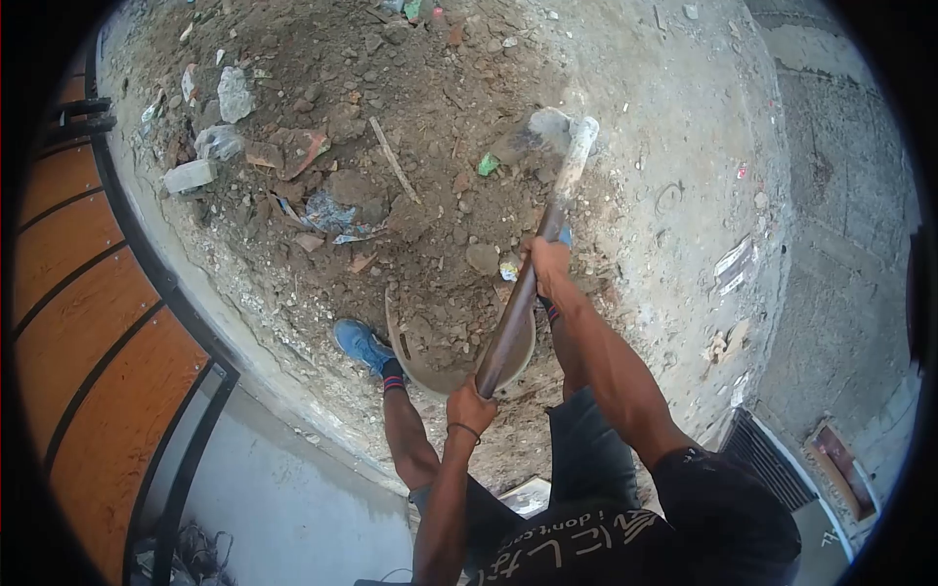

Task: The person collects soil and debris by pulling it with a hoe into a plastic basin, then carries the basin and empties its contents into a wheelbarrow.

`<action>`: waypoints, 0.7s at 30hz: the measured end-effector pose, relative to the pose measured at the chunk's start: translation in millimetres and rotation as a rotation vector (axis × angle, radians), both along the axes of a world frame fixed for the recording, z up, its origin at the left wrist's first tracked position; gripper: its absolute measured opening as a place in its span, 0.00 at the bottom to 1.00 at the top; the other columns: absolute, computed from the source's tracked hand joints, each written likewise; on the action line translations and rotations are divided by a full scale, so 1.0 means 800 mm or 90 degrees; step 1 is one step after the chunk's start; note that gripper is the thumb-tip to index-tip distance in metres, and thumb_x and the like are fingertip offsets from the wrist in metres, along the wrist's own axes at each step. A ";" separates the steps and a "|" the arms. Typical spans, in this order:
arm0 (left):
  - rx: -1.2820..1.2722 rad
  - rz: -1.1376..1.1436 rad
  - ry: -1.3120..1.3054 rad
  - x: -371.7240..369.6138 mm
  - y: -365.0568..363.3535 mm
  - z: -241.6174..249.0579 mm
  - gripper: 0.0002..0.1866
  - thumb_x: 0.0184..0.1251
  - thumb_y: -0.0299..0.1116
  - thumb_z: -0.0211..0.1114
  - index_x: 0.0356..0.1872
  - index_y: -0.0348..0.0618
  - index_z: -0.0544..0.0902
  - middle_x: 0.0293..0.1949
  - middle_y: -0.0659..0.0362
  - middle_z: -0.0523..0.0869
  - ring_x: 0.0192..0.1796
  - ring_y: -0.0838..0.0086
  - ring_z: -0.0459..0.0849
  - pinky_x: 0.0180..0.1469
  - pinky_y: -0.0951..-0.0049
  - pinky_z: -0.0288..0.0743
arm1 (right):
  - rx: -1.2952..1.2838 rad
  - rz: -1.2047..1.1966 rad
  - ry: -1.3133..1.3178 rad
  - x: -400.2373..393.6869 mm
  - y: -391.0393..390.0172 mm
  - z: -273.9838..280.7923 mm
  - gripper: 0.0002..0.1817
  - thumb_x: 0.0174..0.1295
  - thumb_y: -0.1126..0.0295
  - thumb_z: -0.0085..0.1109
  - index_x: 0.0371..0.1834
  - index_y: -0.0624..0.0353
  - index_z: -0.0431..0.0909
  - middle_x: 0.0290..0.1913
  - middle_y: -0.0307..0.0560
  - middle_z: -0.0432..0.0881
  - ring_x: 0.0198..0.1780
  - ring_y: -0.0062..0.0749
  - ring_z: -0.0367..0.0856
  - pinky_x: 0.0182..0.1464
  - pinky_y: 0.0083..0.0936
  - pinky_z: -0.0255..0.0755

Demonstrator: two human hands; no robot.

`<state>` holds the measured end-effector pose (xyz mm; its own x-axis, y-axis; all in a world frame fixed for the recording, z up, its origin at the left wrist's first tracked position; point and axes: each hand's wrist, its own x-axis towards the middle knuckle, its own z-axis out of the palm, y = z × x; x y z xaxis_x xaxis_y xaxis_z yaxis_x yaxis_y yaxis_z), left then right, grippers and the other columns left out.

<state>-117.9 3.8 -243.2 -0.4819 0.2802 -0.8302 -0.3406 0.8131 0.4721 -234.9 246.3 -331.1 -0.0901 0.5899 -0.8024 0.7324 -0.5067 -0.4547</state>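
Note:
Both my hands are wrapped around the thick wooden handle of a hoe. My left hand grips near the handle's lower end, close to my body. Farther up the shaft, my right hand is closed around it. The hoe's metal blade rests at the edge of a heap of loose soil. Beneath the handle, between my feet, sits a shallow basin with soil in it. The handle hides part of the basin. My left shoe stands beside its left rim; the right shoe is mostly hidden.
Rubble and plastic scraps lie in the soil, with a stick and a pale block. An orange-panelled gate with a dark frame borders the left. Concrete pavement extends to the right, near a drain grate.

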 end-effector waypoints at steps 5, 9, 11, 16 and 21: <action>-0.005 0.065 -0.026 -0.004 -0.030 0.054 0.22 0.43 0.34 0.68 0.42 0.35 0.78 0.31 0.39 0.84 0.38 0.45 0.84 0.44 0.54 0.77 | -0.076 0.061 -0.036 -0.019 -0.051 0.009 0.05 0.45 0.77 0.56 0.21 0.69 0.73 0.18 0.48 0.74 0.15 0.34 0.74 0.16 0.29 0.70; -0.093 0.082 -0.082 0.052 -0.092 0.129 0.19 0.44 0.36 0.68 0.38 0.35 0.79 0.29 0.40 0.84 0.37 0.46 0.84 0.43 0.55 0.78 | -0.180 0.068 -0.030 0.049 -0.131 0.054 0.04 0.48 0.78 0.54 0.23 0.69 0.73 0.18 0.46 0.73 0.16 0.33 0.75 0.17 0.30 0.71; -0.157 0.041 -0.122 0.079 -0.128 0.175 0.18 0.41 0.36 0.69 0.34 0.37 0.82 0.29 0.40 0.84 0.36 0.47 0.84 0.41 0.56 0.78 | -0.242 -0.014 -0.047 0.092 -0.172 0.105 0.05 0.52 0.78 0.53 0.20 0.64 0.71 0.17 0.45 0.71 0.16 0.31 0.72 0.19 0.32 0.71; -0.185 0.074 -0.149 0.132 -0.136 0.253 0.19 0.40 0.38 0.69 0.34 0.38 0.81 0.27 0.41 0.84 0.33 0.47 0.84 0.39 0.55 0.79 | -0.305 -0.046 -0.068 0.150 -0.184 0.145 0.07 0.49 0.83 0.56 0.30 0.67 0.68 0.18 0.46 0.72 0.16 0.32 0.73 0.20 0.32 0.73; -0.120 0.081 0.000 0.069 -0.018 0.144 0.18 0.44 0.38 0.69 0.37 0.41 0.78 0.29 0.44 0.85 0.33 0.47 0.84 0.38 0.54 0.79 | -0.179 0.040 0.149 0.024 -0.060 0.143 0.10 0.48 0.82 0.57 0.33 0.66 0.68 0.20 0.46 0.73 0.16 0.31 0.74 0.17 0.30 0.72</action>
<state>-62.6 -10.8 -127.8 -0.5039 0.0565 -0.8619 -0.4462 0.8374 0.3157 -216.1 197.9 -216.7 -0.3185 0.3373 -0.8859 0.6586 -0.5934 -0.4627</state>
